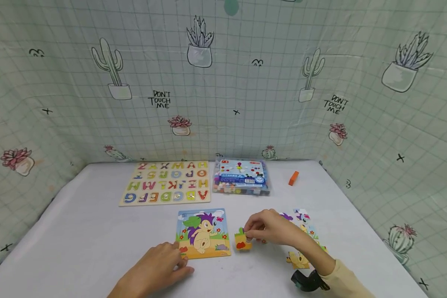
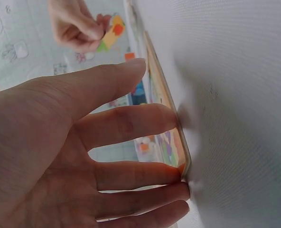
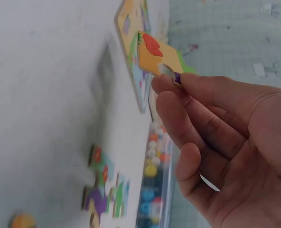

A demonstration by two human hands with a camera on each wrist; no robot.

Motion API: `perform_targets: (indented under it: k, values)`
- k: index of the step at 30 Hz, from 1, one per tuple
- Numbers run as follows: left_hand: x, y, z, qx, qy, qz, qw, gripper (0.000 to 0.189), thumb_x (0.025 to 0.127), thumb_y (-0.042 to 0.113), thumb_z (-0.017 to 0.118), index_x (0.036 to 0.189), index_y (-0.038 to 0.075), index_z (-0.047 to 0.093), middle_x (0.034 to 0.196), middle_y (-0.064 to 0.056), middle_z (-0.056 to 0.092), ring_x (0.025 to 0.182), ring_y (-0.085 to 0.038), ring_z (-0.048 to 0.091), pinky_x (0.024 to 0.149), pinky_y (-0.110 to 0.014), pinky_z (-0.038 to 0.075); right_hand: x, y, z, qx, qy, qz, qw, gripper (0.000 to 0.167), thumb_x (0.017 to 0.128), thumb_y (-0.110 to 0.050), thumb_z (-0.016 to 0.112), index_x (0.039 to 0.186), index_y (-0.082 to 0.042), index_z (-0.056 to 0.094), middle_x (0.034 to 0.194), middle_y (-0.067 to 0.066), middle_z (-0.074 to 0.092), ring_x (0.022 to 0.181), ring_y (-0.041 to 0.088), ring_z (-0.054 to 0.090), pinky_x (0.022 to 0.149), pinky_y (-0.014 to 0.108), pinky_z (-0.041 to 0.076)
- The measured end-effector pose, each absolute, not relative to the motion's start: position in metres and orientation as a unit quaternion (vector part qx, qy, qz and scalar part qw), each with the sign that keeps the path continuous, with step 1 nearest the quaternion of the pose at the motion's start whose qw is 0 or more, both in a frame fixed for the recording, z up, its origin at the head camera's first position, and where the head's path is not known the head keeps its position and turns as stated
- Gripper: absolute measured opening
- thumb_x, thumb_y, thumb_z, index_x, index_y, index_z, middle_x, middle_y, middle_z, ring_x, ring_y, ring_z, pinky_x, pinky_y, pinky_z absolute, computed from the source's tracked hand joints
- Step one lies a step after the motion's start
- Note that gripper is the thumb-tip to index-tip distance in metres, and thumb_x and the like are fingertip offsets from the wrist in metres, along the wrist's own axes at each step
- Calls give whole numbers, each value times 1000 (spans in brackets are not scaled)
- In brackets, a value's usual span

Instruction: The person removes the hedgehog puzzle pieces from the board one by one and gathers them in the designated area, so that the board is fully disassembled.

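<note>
My right hand [image 1: 273, 227] pinches a puzzle piece [image 1: 242, 241] between thumb and fingertips, raised above the table just right of the hedgehog puzzle board [image 1: 198, 253]. That piece shows yellow ground, a red shape and a green edge; in the right wrist view the puzzle piece [image 3: 159, 51] is held by one corner. My left hand [image 1: 156, 265] is at the board's lower left corner. From the left wrist view, the fingers [image 2: 131, 126] of that hand are nearly straight and touch the board's edge. Loose puzzle pieces [image 1: 299, 260] lie beyond my right forearm, which partly hides them.
Behind the puzzle board lies a wooden letter board [image 1: 167, 185] with colourful letters. Beside it sits a clear box [image 1: 241, 178] of small coloured parts. An orange block [image 1: 293, 178] is at the back right. A patterned curtain [image 1: 223, 91] encloses the white table.
</note>
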State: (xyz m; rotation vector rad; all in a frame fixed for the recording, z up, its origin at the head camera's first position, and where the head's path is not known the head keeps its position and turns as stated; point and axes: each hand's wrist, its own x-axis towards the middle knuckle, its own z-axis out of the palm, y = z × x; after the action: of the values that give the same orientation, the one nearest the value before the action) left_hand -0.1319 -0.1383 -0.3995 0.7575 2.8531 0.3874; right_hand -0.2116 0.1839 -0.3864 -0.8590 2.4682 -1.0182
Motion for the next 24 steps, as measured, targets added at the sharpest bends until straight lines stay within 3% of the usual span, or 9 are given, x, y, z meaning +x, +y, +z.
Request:
perform_targets:
  k: [7, 12, 24]
  values:
    - [-132, -137, -399, 260, 954, 128, 73, 28, 85, 42, 72, 80, 15, 80, 64, 9, 44, 63, -7, 38, 58, -23, 32, -208, 222, -388, -282, 872, -364, 164, 14, 95, -23, 66, 95, -10, 72, 82, 1, 75, 69, 18, 68, 62, 31, 57]
    - [-133, -136, -398, 256, 956, 124, 77, 27, 85, 42, 73, 86, 16, 82, 65, 10, 48, 64, -7, 38, 59, -23, 32, -206, 244, -389, -270, 872, -374, 163, 16, 95, -23, 65, 97, -9, 71, 82, 2, 75, 67, 18, 67, 62, 32, 57]
    - [-132, -134, -397, 230, 961, 123, 92, 27, 83, 43, 74, 89, 18, 82, 69, 9, 57, 67, -7, 41, 62, -24, 36, -195, 259, -404, -247, 868, -381, 200, 16, 96, -25, 64, 97, -11, 71, 83, 1, 75, 71, 11, 66, 66, 23, 56]
